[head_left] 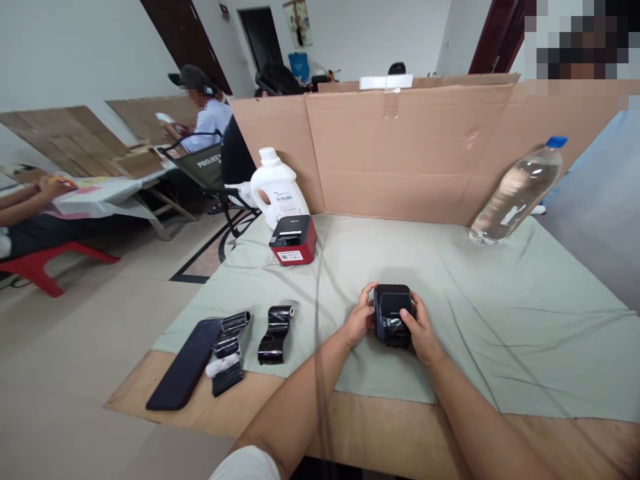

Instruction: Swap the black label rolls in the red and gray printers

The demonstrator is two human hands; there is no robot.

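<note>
Gripping a small black printer from both sides on the green cloth — left hand and right hand both closed on it — black ribbon rolls nearby.

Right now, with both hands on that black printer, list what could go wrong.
1. The small black box-shaped printer is gripped only at its sides by the left hand and right hand; it may slip.
2. The loose grey-green cloth under it could bunch or slide.
3. A thin dark cable crosses beside the left hand and could snag.
</note>
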